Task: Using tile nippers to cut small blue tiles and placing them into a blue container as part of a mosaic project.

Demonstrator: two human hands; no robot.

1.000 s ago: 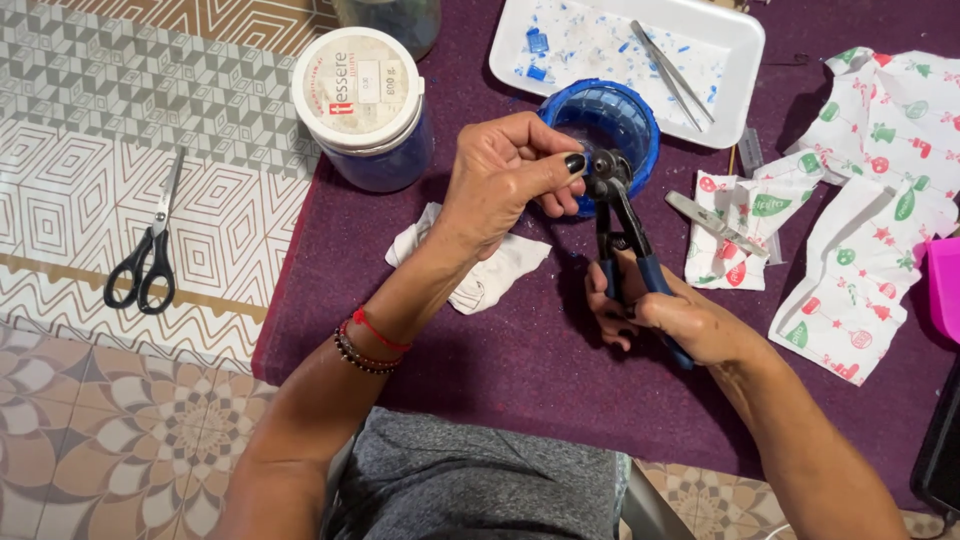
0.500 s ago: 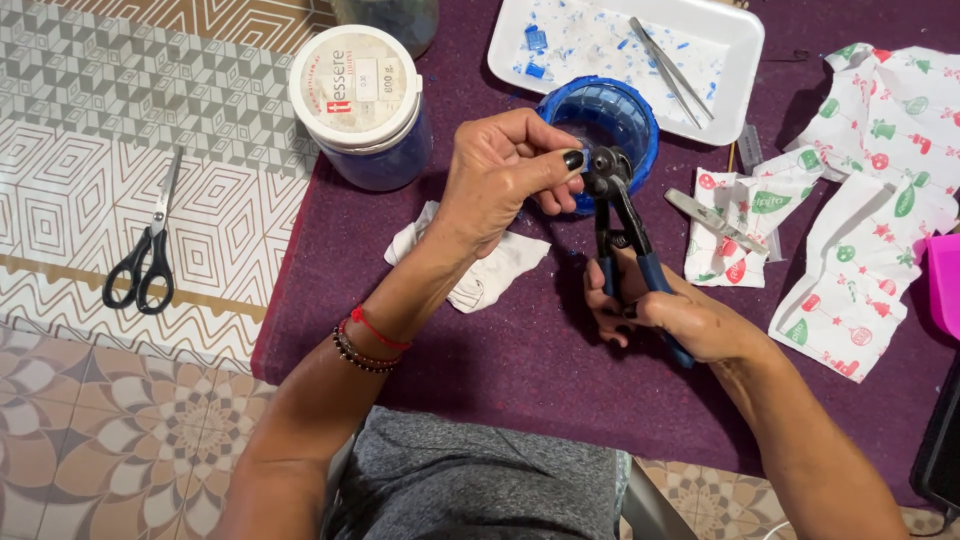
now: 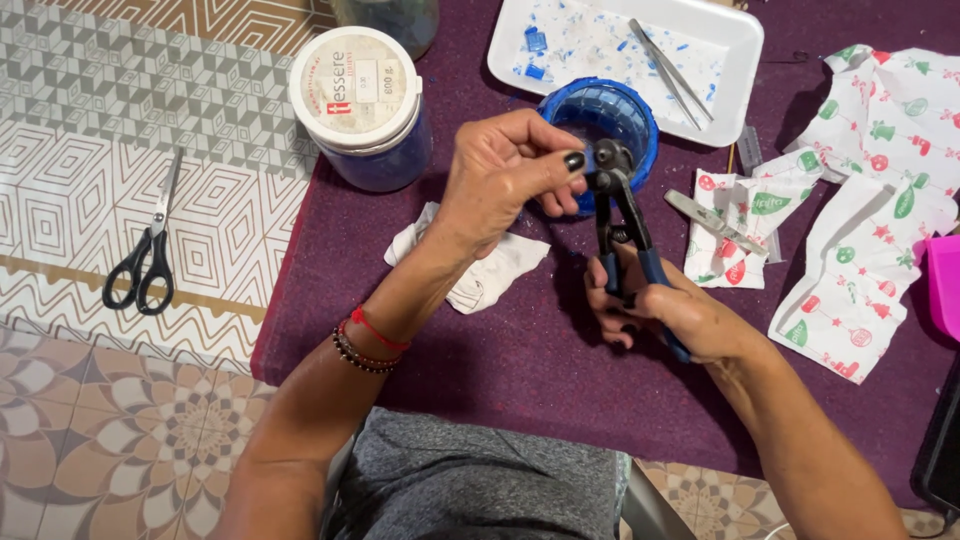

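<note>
While squeezing blue-handled nippers (image 3: 625,235), right hand (image 3: 670,315); left hand (image 3: 505,175) pinching tile piece (image 3: 590,160)

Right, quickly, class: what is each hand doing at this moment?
Left hand: closed, pinching a small blue piece at the nippers' head.
Right hand: closed around the blue-handled nippers.

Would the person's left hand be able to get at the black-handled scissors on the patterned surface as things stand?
Probably yes, but not at once: the left hand is pinching a small blue piece at the nippers. The scissors lie uncovered on that side, with nothing between.
</note>
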